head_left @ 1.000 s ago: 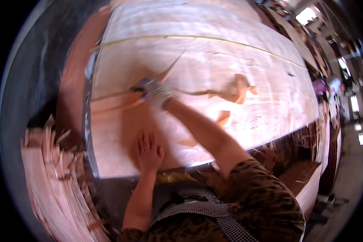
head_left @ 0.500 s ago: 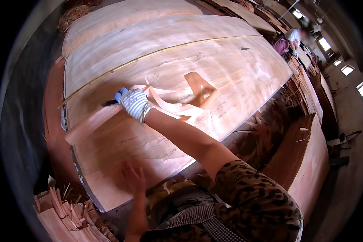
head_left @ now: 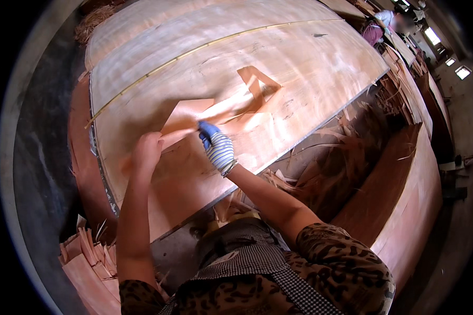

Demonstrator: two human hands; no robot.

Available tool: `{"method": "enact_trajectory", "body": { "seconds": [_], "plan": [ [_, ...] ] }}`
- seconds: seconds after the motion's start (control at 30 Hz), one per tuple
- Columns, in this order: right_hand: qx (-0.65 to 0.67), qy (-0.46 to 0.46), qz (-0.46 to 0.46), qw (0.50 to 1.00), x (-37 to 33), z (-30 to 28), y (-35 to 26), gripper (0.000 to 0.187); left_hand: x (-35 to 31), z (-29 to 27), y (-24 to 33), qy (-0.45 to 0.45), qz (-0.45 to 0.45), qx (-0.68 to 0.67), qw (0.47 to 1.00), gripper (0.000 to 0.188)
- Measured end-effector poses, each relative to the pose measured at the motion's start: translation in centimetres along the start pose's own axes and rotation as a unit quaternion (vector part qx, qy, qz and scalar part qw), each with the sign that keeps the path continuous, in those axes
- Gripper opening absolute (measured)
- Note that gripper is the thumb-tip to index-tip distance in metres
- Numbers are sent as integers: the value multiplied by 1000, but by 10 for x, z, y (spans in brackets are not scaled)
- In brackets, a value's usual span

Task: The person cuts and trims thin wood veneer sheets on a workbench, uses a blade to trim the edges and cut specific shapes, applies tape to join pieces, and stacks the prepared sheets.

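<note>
A large pale sheet of wood veneer (head_left: pixel 310 68) lies before me on a stack. My left hand (head_left: pixel 146 152), bare and slightly blurred, is closed on the near left end of a thin veneer strip (head_left: pixel 178 135). My right hand (head_left: pixel 216 147) wears a striped glove with blue fingertips; its fingers are pinched together at the strip's other end. A wider loose veneer piece (head_left: pixel 186 111) rises just beyond both hands. Farther right, a bent brown offcut (head_left: pixel 257 86) rests on the sheet. The dark tool seen at my right hand earlier does not show.
A long thin yellowish stick (head_left: pixel 194 51) lies across the sheet beyond my hands. Veneer scraps (head_left: pixel 320 173) fill the gap at the right, beside a curved veneer stack (head_left: pixel 404 184). More scraps (head_left: pixel 92 257) stand at lower left. Another person (head_left: pixel 381 26) bends over work at the far right.
My left hand has risen from the near sheet to the veneer strip. My right hand has moved right and nearer, and the loose veneer has shifted and folded. The view has tilted slightly.
</note>
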State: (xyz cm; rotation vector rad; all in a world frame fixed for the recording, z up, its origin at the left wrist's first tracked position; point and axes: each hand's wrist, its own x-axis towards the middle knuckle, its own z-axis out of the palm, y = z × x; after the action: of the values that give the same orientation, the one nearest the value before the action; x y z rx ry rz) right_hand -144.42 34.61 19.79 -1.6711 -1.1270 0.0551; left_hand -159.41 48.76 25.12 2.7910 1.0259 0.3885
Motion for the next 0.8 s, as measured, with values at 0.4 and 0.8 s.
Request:
{"method": "enact_trajectory", "body": {
  "seconds": [0.4,0.8],
  "plan": [
    [-50,-77,85,992,-182,7,-66,31,-95,-187,-396,245,-275,119,922,31],
    [-37,-324,71,943,-242,182,-214,21,-870,-232,-564,238,-854,68,458,42]
  ]
}}
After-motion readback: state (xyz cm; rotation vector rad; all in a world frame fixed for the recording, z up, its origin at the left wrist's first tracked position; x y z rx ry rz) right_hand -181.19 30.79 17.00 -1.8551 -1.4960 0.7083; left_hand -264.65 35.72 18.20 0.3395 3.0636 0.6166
